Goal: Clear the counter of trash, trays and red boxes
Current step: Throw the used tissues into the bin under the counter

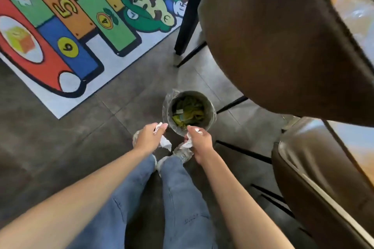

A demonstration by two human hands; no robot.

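Note:
I look straight down at a small round bin (pixel 210 110) on the grey floor, lined with clear plastic and holding green and yellow wrappers. My left hand (pixel 148 137) grips crumpled white paper (pixel 165 142) just left of the bin's near rim. My right hand (pixel 199 140) grips another wad of white paper (pixel 189 142) at the near rim. Both hands are close together above my shoes.
Two brown upholstered chairs (pixel 283 36) with black legs stand to the right, the nearer chair (pixel 315 178) low at the right. A table edge (pixel 348 6) runs along the right side. A colourful numbered play mat (pixel 66 26) covers the floor at the upper left.

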